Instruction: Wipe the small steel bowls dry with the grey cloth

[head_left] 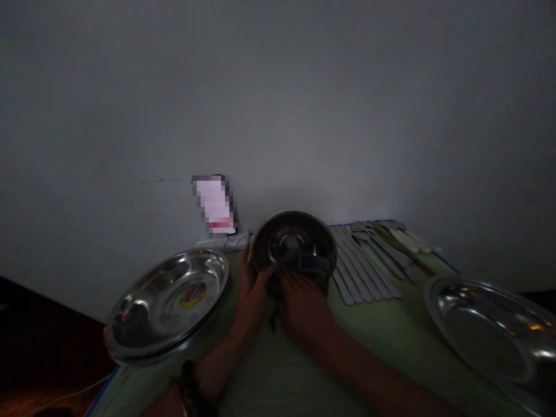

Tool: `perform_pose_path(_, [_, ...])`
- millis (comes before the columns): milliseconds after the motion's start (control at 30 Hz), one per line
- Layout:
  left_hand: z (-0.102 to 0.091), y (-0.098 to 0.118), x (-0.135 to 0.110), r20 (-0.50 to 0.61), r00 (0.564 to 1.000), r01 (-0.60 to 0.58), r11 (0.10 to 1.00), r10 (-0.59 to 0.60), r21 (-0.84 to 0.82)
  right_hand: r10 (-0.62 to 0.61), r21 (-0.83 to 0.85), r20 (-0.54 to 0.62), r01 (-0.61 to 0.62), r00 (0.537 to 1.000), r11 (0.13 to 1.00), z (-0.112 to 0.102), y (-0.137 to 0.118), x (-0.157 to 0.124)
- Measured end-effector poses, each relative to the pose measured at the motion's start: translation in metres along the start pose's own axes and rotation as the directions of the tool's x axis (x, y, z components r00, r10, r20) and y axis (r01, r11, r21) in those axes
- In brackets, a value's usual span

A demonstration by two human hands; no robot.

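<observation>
At the centre of the frame I am holding the steel bowl (292,238) tipped toward me on the table (382,333), my left hand (253,296) curling its fingers round the left rim while my right hand (304,310), directly below, is pressing closed fingers onto the dark cloth (309,267) at its near edge.

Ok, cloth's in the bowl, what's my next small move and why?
Probably sweep the dark cloth up around the steel bowl's inner wall. Your right hand holds the cloth only at the near rim, the far inside shows bare, and your left hand grips the left rim, tilting the bowl toward you.
</observation>
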State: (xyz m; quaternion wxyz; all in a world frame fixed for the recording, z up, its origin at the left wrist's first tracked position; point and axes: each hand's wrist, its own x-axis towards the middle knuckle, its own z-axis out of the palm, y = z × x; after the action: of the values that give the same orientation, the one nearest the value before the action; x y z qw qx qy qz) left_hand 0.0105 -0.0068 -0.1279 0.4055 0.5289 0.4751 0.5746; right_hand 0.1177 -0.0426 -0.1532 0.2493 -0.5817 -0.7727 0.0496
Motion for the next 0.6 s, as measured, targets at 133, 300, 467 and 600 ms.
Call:
perform_pose_path(133, [0.002,-0.004,-0.004,0.122,0.986,0.107,0.993,-0.112,0.048,-0.005,-0.007,-0.072,0.004,0.997,1.0,0.002,0.003,-0.001])
perform_pose_path(300, [0.004,-0.013,-0.007,0.212,0.976,0.05,0.998,-0.054,0.026,-0.053,-0.019,-0.069,0.052,0.996,0.998,0.005,0.006,0.0])
perform_pose_path(467, [0.003,-0.012,-0.002,0.109,0.994,0.001,1.0,0.002,-0.022,-0.058,-0.01,-0.106,0.057,0.993,0.998,0.007,0.005,-0.001])
perform_pose_path(600, [0.002,-0.01,-0.003,0.164,0.986,0.007,1.0,-0.006,-0.009,-0.019,-0.007,-0.105,0.018,0.994,1.0,0.007,0.005,-0.002])
